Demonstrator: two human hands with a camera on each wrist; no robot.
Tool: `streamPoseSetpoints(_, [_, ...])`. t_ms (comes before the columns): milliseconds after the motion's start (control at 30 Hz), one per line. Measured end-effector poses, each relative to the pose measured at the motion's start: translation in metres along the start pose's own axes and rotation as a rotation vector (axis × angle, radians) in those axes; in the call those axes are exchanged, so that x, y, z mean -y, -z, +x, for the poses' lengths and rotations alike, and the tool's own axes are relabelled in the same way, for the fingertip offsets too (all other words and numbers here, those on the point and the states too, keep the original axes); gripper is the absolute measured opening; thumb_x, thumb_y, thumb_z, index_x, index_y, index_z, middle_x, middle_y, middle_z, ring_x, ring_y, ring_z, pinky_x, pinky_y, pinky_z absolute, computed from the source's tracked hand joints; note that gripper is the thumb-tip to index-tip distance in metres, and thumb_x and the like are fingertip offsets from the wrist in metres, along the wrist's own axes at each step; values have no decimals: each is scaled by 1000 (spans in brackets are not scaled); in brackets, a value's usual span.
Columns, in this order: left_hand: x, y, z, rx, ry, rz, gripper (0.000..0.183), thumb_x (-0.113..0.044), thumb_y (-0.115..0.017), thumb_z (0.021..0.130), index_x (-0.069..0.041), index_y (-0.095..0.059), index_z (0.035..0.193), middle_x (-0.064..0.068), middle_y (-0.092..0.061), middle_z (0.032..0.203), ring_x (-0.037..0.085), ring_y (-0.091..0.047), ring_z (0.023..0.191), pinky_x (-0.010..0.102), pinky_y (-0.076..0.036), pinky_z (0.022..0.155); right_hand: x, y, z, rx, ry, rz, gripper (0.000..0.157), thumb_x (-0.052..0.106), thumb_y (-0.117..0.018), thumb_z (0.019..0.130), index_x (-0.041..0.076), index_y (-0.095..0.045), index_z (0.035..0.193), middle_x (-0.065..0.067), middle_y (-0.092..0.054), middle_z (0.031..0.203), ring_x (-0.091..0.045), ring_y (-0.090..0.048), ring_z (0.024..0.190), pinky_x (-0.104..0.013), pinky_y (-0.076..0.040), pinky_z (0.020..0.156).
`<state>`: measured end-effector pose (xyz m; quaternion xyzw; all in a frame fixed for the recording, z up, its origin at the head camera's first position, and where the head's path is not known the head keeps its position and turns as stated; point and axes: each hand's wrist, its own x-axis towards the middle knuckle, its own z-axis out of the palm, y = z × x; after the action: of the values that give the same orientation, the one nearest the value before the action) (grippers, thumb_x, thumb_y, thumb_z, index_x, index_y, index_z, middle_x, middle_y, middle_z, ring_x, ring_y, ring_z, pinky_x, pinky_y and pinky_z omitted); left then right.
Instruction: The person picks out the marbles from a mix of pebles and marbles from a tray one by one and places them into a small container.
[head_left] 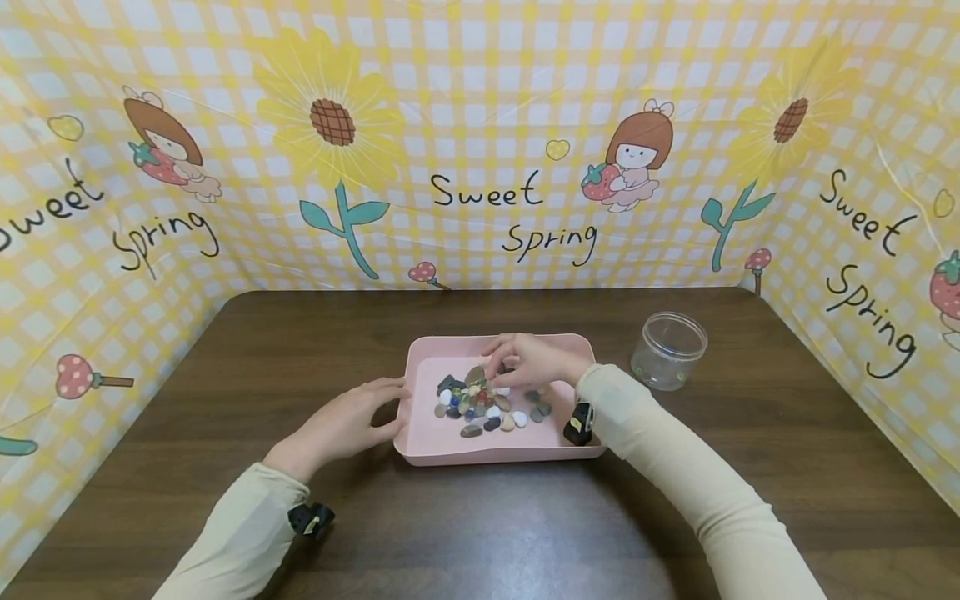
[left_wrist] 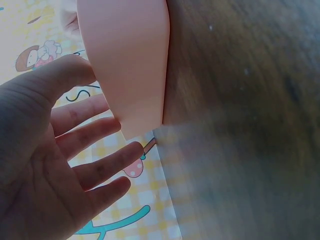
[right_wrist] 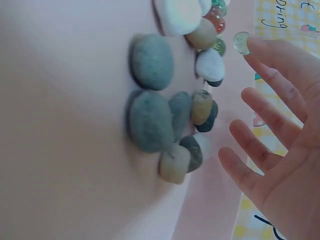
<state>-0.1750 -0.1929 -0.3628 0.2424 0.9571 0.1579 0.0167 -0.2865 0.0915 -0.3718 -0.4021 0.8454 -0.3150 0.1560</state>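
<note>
My right hand [head_left: 528,358] is above the back part of a pink tray [head_left: 502,454]. Between its thumb and index fingertip it pinches a clear, pale green glass marble [right_wrist: 242,43]; the other fingers are spread. Below lies a pile of smooth pebbles, among them a white pebble [head_left: 520,419] and a grey pebble [right_wrist: 151,121], mixed with glass marbles in red, blue and green. My left hand [head_left: 348,421] rests against the tray's left end, thumb and fingertips touching the rim, fingers loosely extended, as the left wrist view shows.
A clear round jar [head_left: 670,350] without a lid stands right of the tray, behind my right forearm, with small greenish marbles at its bottom. The brown wooden table [head_left: 315,333] meets a yellow checked cloth [head_left: 480,125] at the back and both sides.
</note>
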Motion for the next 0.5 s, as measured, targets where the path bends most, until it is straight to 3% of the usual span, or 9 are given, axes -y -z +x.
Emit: streamPoseSetpoints(500, [0, 0, 0, 10, 9, -5, 41, -24, -60, 89, -3, -59, 123, 17, -53, 135, 34, -50, 124, 50, -43, 102, 11, 17, -12, -55, 61, -21, 10, 15, -67, 85, 9, -72, 91, -17, -53, 133, -30, -45, 128, -48, -37, 107])
